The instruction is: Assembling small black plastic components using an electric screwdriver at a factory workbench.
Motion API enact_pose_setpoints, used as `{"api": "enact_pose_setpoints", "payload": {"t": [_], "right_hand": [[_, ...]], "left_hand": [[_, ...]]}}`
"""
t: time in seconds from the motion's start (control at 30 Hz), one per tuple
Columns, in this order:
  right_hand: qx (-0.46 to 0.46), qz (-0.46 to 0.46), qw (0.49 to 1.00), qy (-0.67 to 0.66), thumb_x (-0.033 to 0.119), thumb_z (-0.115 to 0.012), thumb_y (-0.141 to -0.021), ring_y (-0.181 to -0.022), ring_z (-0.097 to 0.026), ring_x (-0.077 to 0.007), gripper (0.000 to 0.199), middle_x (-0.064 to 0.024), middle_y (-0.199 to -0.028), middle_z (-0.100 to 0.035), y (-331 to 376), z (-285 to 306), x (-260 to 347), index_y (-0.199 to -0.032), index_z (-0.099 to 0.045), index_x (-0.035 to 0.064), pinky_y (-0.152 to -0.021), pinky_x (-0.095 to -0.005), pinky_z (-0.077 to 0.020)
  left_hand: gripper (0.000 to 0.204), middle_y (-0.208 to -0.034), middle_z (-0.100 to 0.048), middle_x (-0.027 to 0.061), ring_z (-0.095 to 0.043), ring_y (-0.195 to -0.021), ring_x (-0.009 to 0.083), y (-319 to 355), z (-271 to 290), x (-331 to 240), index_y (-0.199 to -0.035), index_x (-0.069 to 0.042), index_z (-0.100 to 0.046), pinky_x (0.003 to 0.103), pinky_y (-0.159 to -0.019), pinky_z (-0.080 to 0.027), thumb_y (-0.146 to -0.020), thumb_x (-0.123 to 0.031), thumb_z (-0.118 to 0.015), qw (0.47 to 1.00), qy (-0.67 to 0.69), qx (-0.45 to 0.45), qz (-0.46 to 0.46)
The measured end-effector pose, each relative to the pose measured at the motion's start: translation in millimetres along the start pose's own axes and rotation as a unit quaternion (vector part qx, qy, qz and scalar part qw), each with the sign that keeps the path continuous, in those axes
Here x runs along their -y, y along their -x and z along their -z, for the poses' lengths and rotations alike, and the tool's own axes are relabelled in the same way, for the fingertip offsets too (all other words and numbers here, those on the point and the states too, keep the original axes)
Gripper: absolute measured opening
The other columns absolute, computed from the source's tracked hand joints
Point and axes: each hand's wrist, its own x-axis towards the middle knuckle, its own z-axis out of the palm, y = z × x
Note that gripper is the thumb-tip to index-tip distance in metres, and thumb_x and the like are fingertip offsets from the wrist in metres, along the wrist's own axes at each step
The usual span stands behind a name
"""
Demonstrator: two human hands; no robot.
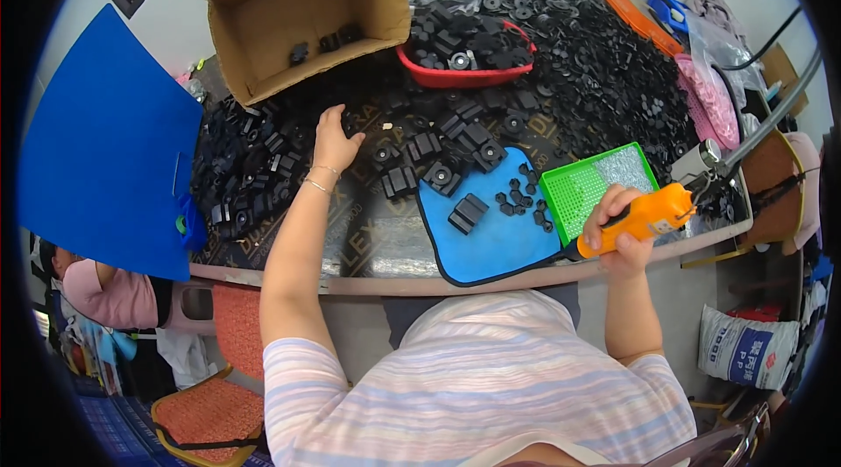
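Observation:
My left hand (334, 139) reaches forward over the table and rests on a heap of black plastic parts (254, 173), fingers curled down among them; whether it grips one is hidden. My right hand (618, 235) is wrapped around an orange electric screwdriver (644, 217) held over the table's right front edge. Between the hands lies a blue mat (508, 248) carrying a black block (467, 212) and several small black pieces (521, 200). A green tray (583, 191) of tiny screws sits beside the screwdriver.
An open cardboard box (307, 16) stands at the back left, a red bin (464, 73) of black parts behind the mat, a large pile of black round parts (604, 73) at the right. A blue board (105, 152) leans at the left. Another person sits at lower left (114, 296).

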Motion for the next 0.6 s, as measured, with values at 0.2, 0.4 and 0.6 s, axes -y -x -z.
{"api": "enact_pose_setpoints", "payload": {"t": [0.2, 0.4, 0.6], "right_hand": [[0.001, 0.010, 1.000, 0.000, 0.018, -0.071, -0.073, -0.056, -0.055, -0.0184, 0.037, -0.0124, -0.086, -0.047, 10.2, 0.8, 7.8, -0.094, -0.047, -0.0005, -0.053, -0.0279, -0.0481], [-0.011, 0.009, 1.000, 0.018, 0.019, -0.072, -0.074, -0.057, -0.056, -0.0184, 0.037, -0.0128, -0.085, -0.047, 14.4, 2.8, 10.2, -0.093, -0.047, -0.0008, -0.054, -0.0273, -0.0480], [-0.007, -0.005, 1.000, 0.023, 0.019, -0.072, -0.074, -0.058, -0.056, -0.0183, 0.038, -0.0124, -0.086, -0.047, 10.9, 3.6, 9.2, -0.094, -0.047, -0.0005, -0.054, -0.0273, -0.0481]], "left_hand": [[0.053, -0.113, -0.051, 0.0149, -0.047, -0.105, 0.0331, -2.0, -10.7, 22.8, -0.109, -0.004, -0.058, 0.037, -0.091, -0.042, -0.060, -0.009, -0.079, 0.999, -0.043, -0.015, 0.016], [0.030, -0.109, -0.050, 0.0128, -0.049, -0.101, 0.0324, 8.4, -13.5, 20.2, -0.079, -0.004, -0.053, 0.035, -0.086, -0.044, -0.059, 0.001, -0.075, 0.997, -0.009, 0.020, -0.076], [0.016, -0.104, -0.053, 0.0140, -0.052, -0.097, 0.0334, -8.9, 38.5, -47.5, -0.075, -0.002, -0.052, 0.037, -0.081, -0.046, -0.065, 0.001, -0.064, 0.940, -0.035, -0.027, -0.338]]}}
